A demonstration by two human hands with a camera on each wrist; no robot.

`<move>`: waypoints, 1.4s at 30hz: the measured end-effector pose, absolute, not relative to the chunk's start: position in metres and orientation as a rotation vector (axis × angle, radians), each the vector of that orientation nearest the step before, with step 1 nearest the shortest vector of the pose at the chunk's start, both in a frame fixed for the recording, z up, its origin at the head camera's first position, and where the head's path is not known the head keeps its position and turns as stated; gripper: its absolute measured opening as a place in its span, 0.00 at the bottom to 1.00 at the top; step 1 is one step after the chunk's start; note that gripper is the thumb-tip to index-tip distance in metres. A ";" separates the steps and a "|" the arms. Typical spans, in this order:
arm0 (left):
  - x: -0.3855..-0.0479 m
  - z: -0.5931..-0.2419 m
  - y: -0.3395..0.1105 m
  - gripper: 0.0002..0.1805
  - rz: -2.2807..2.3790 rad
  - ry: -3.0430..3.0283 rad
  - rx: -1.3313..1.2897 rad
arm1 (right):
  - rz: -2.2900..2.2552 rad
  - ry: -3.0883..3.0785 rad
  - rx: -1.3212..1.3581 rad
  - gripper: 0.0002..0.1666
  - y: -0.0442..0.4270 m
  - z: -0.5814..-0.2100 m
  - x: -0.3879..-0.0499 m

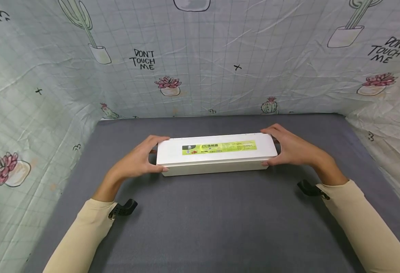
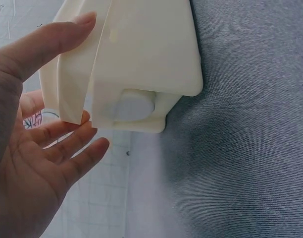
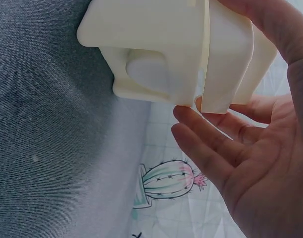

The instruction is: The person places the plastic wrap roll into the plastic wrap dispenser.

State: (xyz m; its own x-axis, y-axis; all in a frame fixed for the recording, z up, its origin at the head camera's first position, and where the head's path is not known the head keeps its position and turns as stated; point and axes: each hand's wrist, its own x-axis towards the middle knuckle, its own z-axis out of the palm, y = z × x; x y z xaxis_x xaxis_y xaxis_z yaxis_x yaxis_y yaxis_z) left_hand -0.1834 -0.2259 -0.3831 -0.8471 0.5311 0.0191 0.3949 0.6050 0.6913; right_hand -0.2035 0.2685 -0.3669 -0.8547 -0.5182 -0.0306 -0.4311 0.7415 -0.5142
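Note:
A long white cling film box (image 1: 217, 161) with a yellow-green label (image 1: 219, 147) on its lid lies across the grey table in the head view. My left hand (image 1: 136, 159) grips its left end, thumb on the front and fingers round the back. At the right end my right hand (image 1: 295, 146) holds it the same way. Both wrist views show an end opening, with the pale end of a roll (image 2: 135, 105) inside. A narrow gap runs between lid and body there. The far fingers are partly hidden behind the box.
Dark grey cloth covers the table (image 1: 217, 220). White fabric with cactus prints (image 1: 203, 57) hangs behind it and along both sides. Black wrist mounts (image 1: 123, 208) stick out from both beige sleeves, close above the table.

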 end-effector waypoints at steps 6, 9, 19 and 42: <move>-0.180 -0.383 -0.226 0.52 1.055 2.639 0.773 | -0.753 2.767 -0.771 0.61 0.267 -0.368 -0.201; -0.178 -0.382 -0.226 0.52 1.044 2.647 0.776 | -0.760 2.769 -0.766 0.61 0.266 -0.370 -0.199; -0.174 -0.385 -0.227 0.53 1.003 2.660 0.785 | -0.771 2.761 -0.792 0.63 0.265 -0.375 -0.198; -0.185 -0.394 -0.223 0.56 0.948 2.667 0.795 | -1.030 2.527 -0.743 0.53 0.277 -0.380 -0.219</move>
State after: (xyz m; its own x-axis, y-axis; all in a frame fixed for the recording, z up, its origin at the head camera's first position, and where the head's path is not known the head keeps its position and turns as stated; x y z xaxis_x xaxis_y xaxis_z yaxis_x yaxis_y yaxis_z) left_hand -0.1846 -0.2226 -0.3937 -0.8350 0.5502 -0.0092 0.4209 0.6493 0.6334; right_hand -0.2186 0.2766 -0.3797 -0.8165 -0.5703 -0.0894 -0.3453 0.6067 -0.7160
